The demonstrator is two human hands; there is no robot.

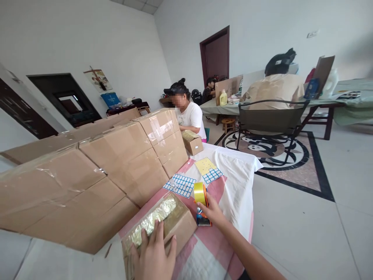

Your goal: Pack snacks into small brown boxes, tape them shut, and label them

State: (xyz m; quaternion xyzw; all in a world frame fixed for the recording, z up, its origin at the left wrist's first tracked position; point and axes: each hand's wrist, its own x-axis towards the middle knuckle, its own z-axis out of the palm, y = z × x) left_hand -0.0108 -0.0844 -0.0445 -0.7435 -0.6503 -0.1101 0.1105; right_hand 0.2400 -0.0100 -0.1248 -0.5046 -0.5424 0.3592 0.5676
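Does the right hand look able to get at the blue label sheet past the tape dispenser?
Probably yes for reach: the blue label sheet lies uncovered just beyond the right hand. But that hand holds the tape dispenser, so its grip is taken.

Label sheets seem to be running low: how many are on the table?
3. One blue sheet lies by the big cartons, a yellow sheet farther along the cloth, a smaller blue sheet at its near corner. Others may be hidden behind the cartons.

Counted on the surface [233,171] and around the room:
Two small boxes [175,223], three label sheets [180,184], one tape dispenser [201,202]; three other people [190,114] sit behind.
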